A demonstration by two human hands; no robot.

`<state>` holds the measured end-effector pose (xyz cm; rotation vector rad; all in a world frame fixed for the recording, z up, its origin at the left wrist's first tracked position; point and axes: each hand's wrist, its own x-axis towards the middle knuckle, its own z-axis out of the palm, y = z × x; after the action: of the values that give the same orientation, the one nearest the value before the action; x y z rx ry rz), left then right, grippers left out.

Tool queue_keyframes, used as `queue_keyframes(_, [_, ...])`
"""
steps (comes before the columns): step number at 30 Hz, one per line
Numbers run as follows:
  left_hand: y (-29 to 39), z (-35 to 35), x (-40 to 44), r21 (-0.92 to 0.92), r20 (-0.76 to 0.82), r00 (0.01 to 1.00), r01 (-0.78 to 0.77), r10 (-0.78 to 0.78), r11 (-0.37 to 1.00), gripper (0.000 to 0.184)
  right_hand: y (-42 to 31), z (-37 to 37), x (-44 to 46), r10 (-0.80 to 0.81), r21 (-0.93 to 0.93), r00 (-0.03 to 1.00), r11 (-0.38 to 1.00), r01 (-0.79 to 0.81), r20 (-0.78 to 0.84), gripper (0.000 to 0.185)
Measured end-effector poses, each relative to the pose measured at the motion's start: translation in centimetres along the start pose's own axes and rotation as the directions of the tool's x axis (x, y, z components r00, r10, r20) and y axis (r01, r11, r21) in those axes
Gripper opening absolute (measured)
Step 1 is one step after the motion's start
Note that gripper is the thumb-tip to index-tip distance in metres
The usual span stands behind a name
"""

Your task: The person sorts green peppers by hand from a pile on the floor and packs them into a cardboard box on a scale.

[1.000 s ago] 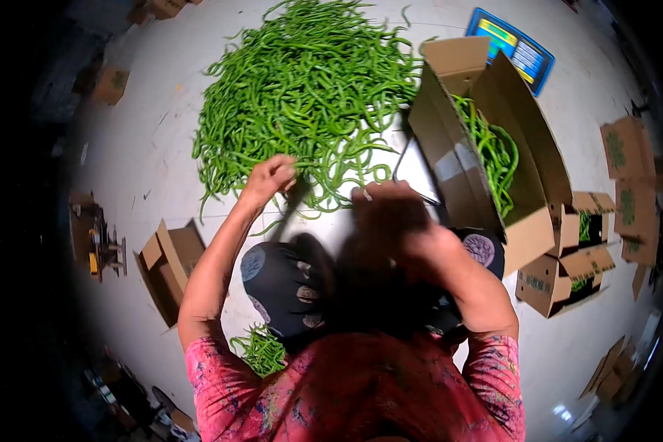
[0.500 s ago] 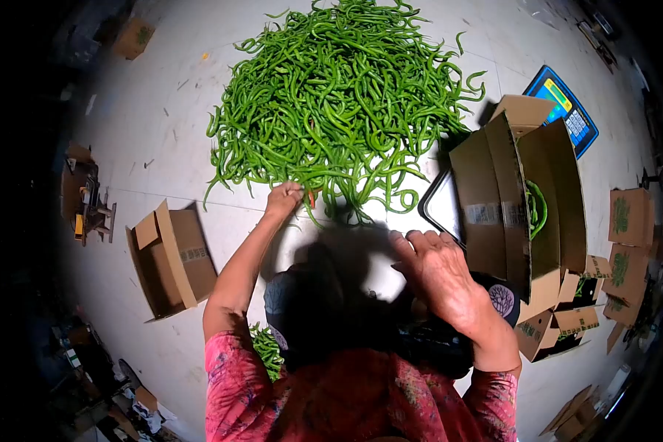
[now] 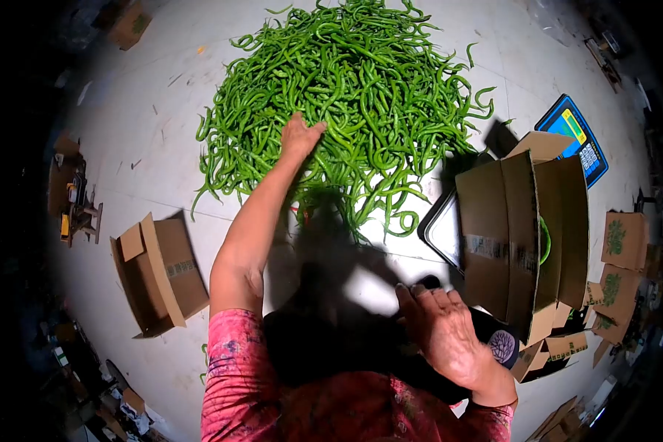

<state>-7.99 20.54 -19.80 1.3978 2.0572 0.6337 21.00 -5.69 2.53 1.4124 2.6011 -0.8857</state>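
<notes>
At my left an open carton (image 3: 184, 254) sits on the floor (image 3: 162, 155), tilted in my view, its flaps spread. To the right of it is the big heap of long green peppers (image 3: 353, 88), loose on the floor in front of me, with a few strays at its edges.

My left grip (image 3: 300, 138) reaches into the near side of that heap. Thumb and fingers stand apart, partly open, with the fingertips against the peppers; I see nothing firmly held between them.

My right grip (image 3: 446, 335) hangs above my lap, back of the hand up and fingers loosely bent. The palm is hidden, so I cannot tell whether anything is in it.

Just beyond it is a dark-rimmed tray (image 3: 440, 228), and the tall carton (image 3: 497, 228) seems to stand on it. One curved green pepper (image 3: 544, 241) shows inside; the wall hides how full the carton is. Behind it is a blue display (image 3: 576, 132), and farther right are printed cartons (image 3: 623, 239).

By my reckoning, some boxing is done, but far more peppers lie loose than I can see packed, so most of the heap is left.
</notes>
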Motion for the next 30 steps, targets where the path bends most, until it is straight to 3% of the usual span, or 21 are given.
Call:
queue_keyframes(3, [0.9, 1.5, 3.1, 0.137, -0.065, 0.998, -0.011, 0.020, 0.990, 0.080, 0.0, 0.1, 0.0, 0.002, -0.054, 1.000, 0.999, -0.001, 0.026, 0.047])
queue_keyframes(8, [2.6, 3.2, 6.7, 0.221, 0.059, 0.980, 0.174, -0.191, 0.960, 0.097, 0.5, -0.1, 0.2, -0.044, -0.126, 0.999, 0.991, 0.043, -0.012, 0.051])
queue_keyframes(11, [3.4, 4.6, 8.1, 0.210, 0.017, 0.957, 0.279, -0.289, 0.937, 0.106, 0.8, 0.0, 0.2, -0.015, -0.128, 1.000, 0.992, 0.016, 0.008, 0.050])
queue_keyframes(14, [3.9, 5.5, 9.1, 0.215, 0.019, 0.953, 0.292, -0.303, 0.932, 0.099, 1.0, -0.3, 0.4, -0.005, -0.123, 1.000, 0.992, 0.009, 0.030, 0.049])
queue_keyframes(17, [3.8, 7.8, 10.0, 0.200, -0.118, 0.936, 0.349, -0.331, 0.916, 0.093, 0.8, -0.5, 1.1, 0.009, -0.129, 1.000, 0.992, -0.007, 0.018, 0.050])
queue_keyframes(20, [1.9, 8.4, 10.8, 0.205, -0.101, 0.958, 0.284, -0.269, 0.937, 0.089, 1.0, -0.1, 0.6, 0.076, -0.058, 0.997, 0.996, -0.075, 0.024, 0.052])
queue_keyframes(24, [2.8, 6.9, 10.6, 0.152, -0.020, 0.955, 0.294, -0.295, 0.944, 0.083, 1.2, 0.2, 0.8, 0.068, -0.041, 0.998, 0.997, -0.068, 0.010, 0.052])
queue_keyframes(28, [2.2, 7.9, 11.8, -0.029, -0.041, 0.967, 0.252, -0.253, 0.967, 0.084, 1.2, 0.3, 0.7, 0.058, -0.046, 0.998, 0.997, -0.056, 0.028, 0.050])
queue_keyframes(30, [2.1, 7.6, 12.1, 0.021, -0.033, 0.949, 0.313, -0.312, 0.950, 0.083, 1.1, 0.4, 0.7, 0.053, -0.046, 0.998, 0.998, -0.051, 0.032, 0.050])
